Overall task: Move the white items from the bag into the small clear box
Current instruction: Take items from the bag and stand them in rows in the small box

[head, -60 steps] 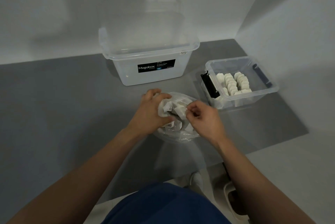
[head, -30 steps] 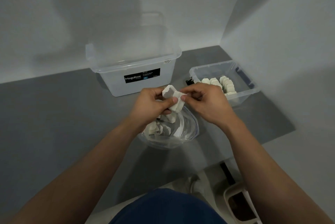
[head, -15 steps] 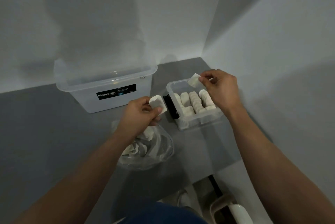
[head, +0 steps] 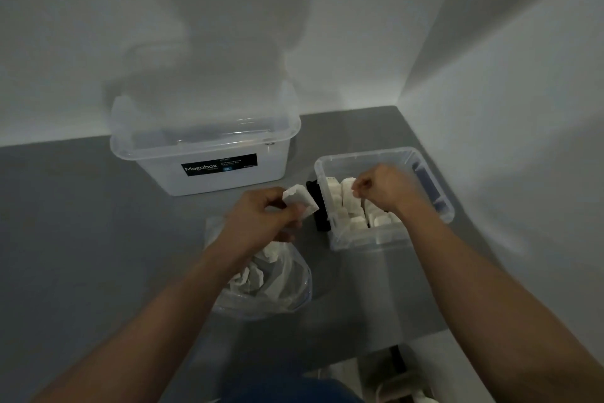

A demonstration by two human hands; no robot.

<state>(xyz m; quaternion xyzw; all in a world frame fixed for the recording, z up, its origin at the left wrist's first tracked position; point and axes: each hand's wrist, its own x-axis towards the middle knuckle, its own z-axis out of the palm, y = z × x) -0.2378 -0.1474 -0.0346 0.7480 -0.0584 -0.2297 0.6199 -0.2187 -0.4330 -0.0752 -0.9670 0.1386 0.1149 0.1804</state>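
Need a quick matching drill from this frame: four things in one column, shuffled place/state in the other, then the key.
Things:
1 left hand
2 right hand
3 bag
4 large box

States:
A bears a black Megabox label
B reaches into the small clear box
C pinches a white item
D lies open on the grey surface, some contents left

Pairs: 1-C, 2-B, 3-D, 4-A
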